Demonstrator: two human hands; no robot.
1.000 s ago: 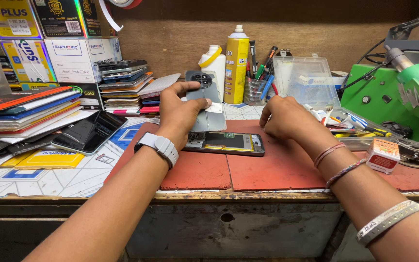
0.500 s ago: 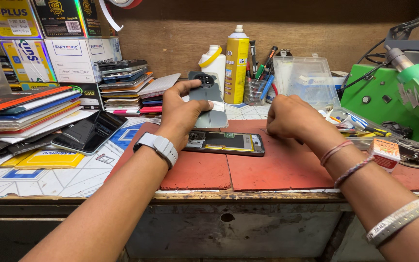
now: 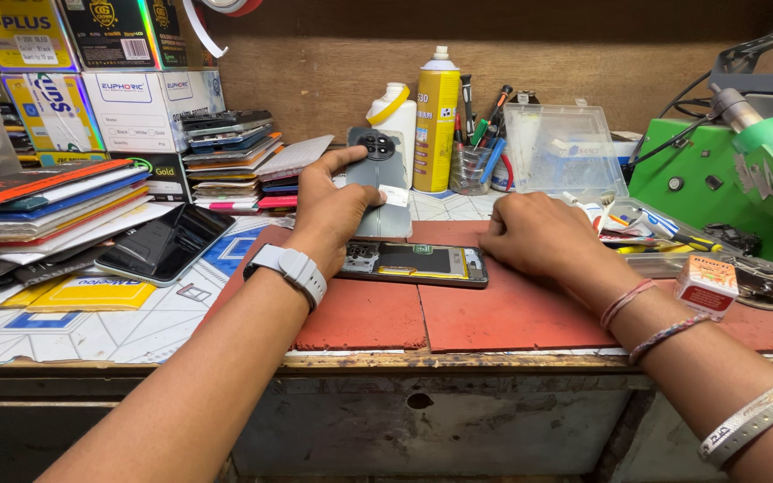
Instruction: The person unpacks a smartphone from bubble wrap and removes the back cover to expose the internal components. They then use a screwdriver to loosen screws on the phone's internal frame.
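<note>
Grey back cover [image 3: 378,183] is what the left hand [image 3: 331,210] has pinched, thumb up near the round camera ring, fingers wrapped behind the panel, so that hand is closed around it. It sits just left of the frame's centre, tilted up and lifted off the bench, its lower edge right over the opened phone [image 3: 418,264]. That phone lies flat on the red mat [image 3: 503,313] in the middle of the frame, insides showing, yellowish strip along the bottom edge. White watch [image 3: 293,268] on the left wrist

Right hand [image 3: 539,237] rests knuckles-up on the mat just right of the phone, fingers curled under, touching or nearly touching the phone's right end. Can't tell if it's gripping anything since the fingertips are hidden. Couple of thread bracelets on that wrist

Only one view here, so the rest of the bench: yellow spray can [image 3: 437,121] and white bottle [image 3: 395,116] stand behind the cover at top centre, a cup of tools [image 3: 474,165] beside them, a clear plastic box [image 3: 561,148] to the right of that. Green machine [image 3: 717,197] fills the upper right. Left side has stacked boxes [image 3: 140,107], a pile of phones and flat packs, and a dark phone [image 3: 167,243] lying face up on the tiled top
</note>
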